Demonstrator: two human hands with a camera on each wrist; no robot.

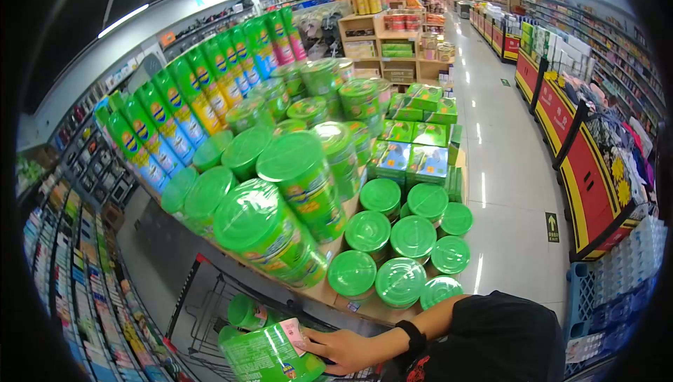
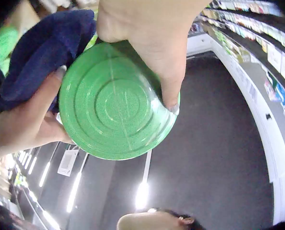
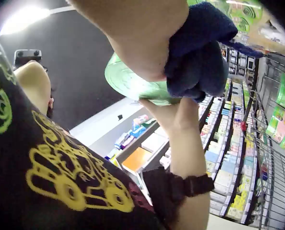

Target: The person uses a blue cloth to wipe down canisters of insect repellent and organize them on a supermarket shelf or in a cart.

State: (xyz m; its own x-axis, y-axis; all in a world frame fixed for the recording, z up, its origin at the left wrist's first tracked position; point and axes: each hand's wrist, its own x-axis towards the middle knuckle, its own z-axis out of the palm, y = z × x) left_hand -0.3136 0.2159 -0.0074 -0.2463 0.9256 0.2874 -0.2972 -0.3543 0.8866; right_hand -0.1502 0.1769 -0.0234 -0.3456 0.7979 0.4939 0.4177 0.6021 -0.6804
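A green canister [image 1: 270,355] is held tilted above a shopping cart in the head view. Its round green end [image 2: 118,103] faces the left wrist camera. My left hand [image 2: 147,36] grips it, thumb over the rim. My right hand [image 1: 343,349] curls its fingers on the canister's side, and in the left wrist view that hand [image 2: 27,117] is at the left. Navy cloth [image 2: 46,55] bunches beside both hands; which one holds it is unclear. The right wrist view shows my right palm [image 3: 142,40] over the canister [image 3: 133,84], near the cloth [image 3: 197,67].
The cart [image 1: 200,298] holds another green canister [image 1: 245,312]. Beyond it stands a display crowded with green-lidded tubs [image 1: 411,236], tall green bottles [image 1: 172,98] and boxes [image 1: 427,161]. Shelves [image 1: 77,284] line the left; an aisle [image 1: 491,136] and red bins [image 1: 561,126] run along the right.
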